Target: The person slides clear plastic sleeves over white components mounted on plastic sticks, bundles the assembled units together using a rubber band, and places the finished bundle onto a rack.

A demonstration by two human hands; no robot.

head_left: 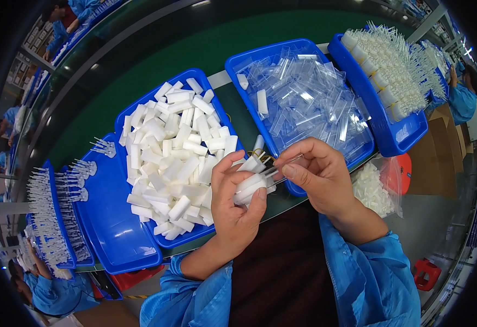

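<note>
My left hand [237, 201] is closed around a white plastic part [251, 184] with several thin stems pointing up and to the right. Close beside it, my right hand [321, 173] pinches a small clear plastic piece [297, 160] between thumb and fingers, right by the stem tips. The fingers partly cover this piece, so its full shape is hidden. Behind my left hand, a blue tray [199, 75] is heaped with short white blocks [167, 158]. Beyond my right hand, another blue tray [232, 64] holds many loose clear plastic sleeves [309, 98], with a few white blocks among them.
A blue bin [413, 133] at the far right holds rows of white stemmed parts [391, 71]. At left, blue trays [119, 240] carry more stemmed parts [47, 212]. Below right are a bag of white pieces [373, 191], cardboard [432, 158] and a red stool [426, 274]. Co-workers sit nearby.
</note>
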